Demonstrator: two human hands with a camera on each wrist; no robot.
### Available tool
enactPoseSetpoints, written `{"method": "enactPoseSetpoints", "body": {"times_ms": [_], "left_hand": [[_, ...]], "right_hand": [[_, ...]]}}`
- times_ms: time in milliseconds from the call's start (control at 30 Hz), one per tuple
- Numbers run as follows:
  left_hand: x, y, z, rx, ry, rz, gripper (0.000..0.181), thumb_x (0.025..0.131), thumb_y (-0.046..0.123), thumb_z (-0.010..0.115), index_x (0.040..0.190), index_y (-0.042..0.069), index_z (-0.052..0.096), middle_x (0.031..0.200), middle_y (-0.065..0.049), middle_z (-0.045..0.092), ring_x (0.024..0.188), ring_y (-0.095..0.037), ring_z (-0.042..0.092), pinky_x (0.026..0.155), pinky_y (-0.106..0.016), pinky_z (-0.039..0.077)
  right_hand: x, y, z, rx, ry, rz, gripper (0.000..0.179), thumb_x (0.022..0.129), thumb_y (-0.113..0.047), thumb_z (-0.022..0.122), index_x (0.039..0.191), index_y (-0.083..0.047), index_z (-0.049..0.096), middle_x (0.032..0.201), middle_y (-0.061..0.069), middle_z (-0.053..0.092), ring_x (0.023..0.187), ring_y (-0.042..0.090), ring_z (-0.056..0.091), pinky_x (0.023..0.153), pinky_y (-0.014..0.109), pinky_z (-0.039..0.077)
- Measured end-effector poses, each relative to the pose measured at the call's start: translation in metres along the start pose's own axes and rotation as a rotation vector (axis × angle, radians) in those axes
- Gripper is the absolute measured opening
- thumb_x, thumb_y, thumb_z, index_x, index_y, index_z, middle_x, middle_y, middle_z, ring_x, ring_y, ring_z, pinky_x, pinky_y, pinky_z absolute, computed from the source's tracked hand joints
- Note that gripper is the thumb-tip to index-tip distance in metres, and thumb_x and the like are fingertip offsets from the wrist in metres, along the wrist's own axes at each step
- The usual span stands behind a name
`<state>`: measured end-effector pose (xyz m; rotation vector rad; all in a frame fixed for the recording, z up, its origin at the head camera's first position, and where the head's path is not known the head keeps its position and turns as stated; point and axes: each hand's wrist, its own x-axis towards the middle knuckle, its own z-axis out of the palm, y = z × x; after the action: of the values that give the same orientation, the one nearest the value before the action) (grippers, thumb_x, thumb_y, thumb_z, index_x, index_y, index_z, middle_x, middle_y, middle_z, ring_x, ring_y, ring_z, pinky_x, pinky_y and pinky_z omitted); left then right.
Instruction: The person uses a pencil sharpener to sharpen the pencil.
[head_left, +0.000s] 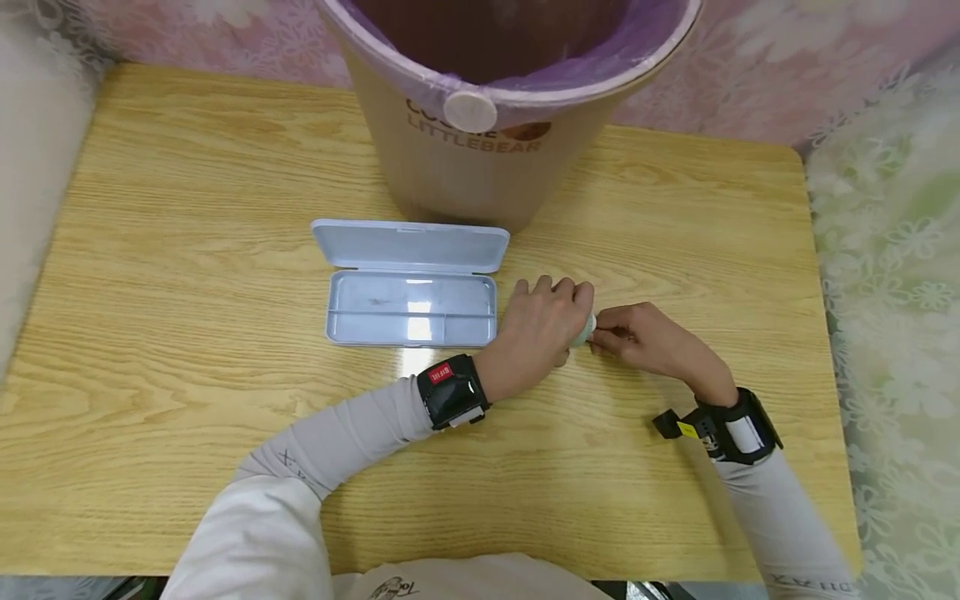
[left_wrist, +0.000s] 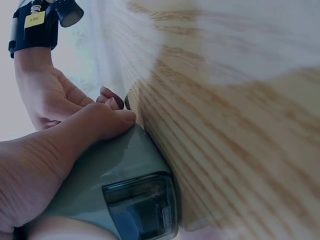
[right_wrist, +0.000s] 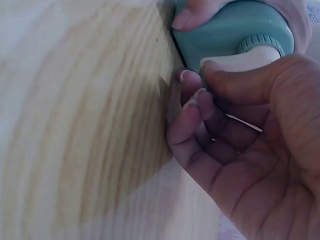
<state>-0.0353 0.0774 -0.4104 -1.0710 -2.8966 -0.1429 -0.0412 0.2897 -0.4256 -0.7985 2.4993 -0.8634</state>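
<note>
A green hand-crank pencil sharpener (head_left: pixel 582 333) stands on the table right of the middle, mostly hidden under my left hand (head_left: pixel 542 323) in the head view. That hand grips the body from above; in the left wrist view its thumb lies along the sharpener (left_wrist: pixel 125 152), beside a dark see-through window (left_wrist: pixel 140 207). From the right, my right hand (head_left: pixel 654 340) pinches the white crank handle (right_wrist: pixel 245 60). The right wrist view shows the thumb on this crank, with the other fingers curled below. Whether a pencil is in the sharpener cannot be seen.
Just left of the left hand lies an open light-blue pencil case (head_left: pixel 386 294), its lid tilted back. Behind it a tall beige bin (head_left: pixel 480 187) with a purple liner stands on the wooden table (head_left: pixel 187 208). Floral cloth hangs at the back and right.
</note>
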Motion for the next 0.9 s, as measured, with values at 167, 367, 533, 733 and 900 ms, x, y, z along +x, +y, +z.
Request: {"method": "enactPoseSetpoints", "body": {"times_ms": [167, 367, 533, 733, 900], "left_hand": [[-0.002, 0.000, -0.001, 0.003, 0.000, 0.009, 0.048, 0.081, 0.041, 0.084, 0.106, 0.014, 0.054, 0.096, 0.000, 0.064, 0.083, -0.018, 0.064, 0.069, -0.032, 0.053], [-0.002, 0.000, -0.002, 0.024, -0.016, 0.002, 0.056, 0.081, 0.047, 0.083, 0.115, 0.014, 0.054, 0.101, -0.001, 0.064, 0.085, -0.019, 0.065, 0.068, -0.032, 0.054], [0.000, 0.001, -0.003, 0.016, -0.061, 0.000, 0.061, 0.081, 0.050, 0.082, 0.120, 0.014, 0.052, 0.106, -0.002, 0.063, 0.090, -0.021, 0.066, 0.072, -0.035, 0.055], [0.002, -0.002, -0.003, -0.017, -0.085, -0.020, 0.059, 0.082, 0.048, 0.082, 0.120, 0.013, 0.052, 0.109, -0.004, 0.064, 0.093, -0.022, 0.066, 0.073, -0.036, 0.056], [0.003, -0.004, -0.005, -0.028, -0.075, -0.046, 0.060, 0.081, 0.046, 0.084, 0.119, 0.013, 0.052, 0.109, -0.004, 0.064, 0.093, -0.023, 0.066, 0.073, -0.037, 0.056]], "right_hand": [[-0.001, -0.005, -0.002, -0.090, 0.017, 0.030, 0.011, 0.097, -0.005, 0.065, 0.092, -0.011, 0.072, 0.073, -0.007, 0.061, 0.060, 0.001, 0.044, 0.058, 0.022, 0.039], [-0.005, -0.014, -0.004, -0.187, -0.002, 0.079, 0.020, 0.098, -0.011, 0.067, 0.116, -0.004, 0.070, 0.074, -0.004, 0.063, 0.064, 0.005, 0.051, 0.062, 0.024, 0.044], [-0.008, -0.021, -0.005, -0.226, 0.031, 0.041, 0.030, 0.095, -0.010, 0.070, 0.124, 0.000, 0.067, 0.079, -0.002, 0.065, 0.070, 0.008, 0.057, 0.063, 0.025, 0.047], [0.000, -0.027, -0.005, -0.285, 0.067, 0.014, 0.007, 0.096, -0.006, 0.068, 0.101, -0.005, 0.072, 0.079, 0.001, 0.063, 0.071, 0.012, 0.055, 0.065, 0.030, 0.046], [0.004, -0.026, -0.003, -0.313, 0.091, 0.010, 0.004, 0.095, -0.003, 0.068, 0.095, -0.001, 0.071, 0.083, 0.008, 0.063, 0.070, 0.015, 0.052, 0.064, 0.032, 0.044]]}}
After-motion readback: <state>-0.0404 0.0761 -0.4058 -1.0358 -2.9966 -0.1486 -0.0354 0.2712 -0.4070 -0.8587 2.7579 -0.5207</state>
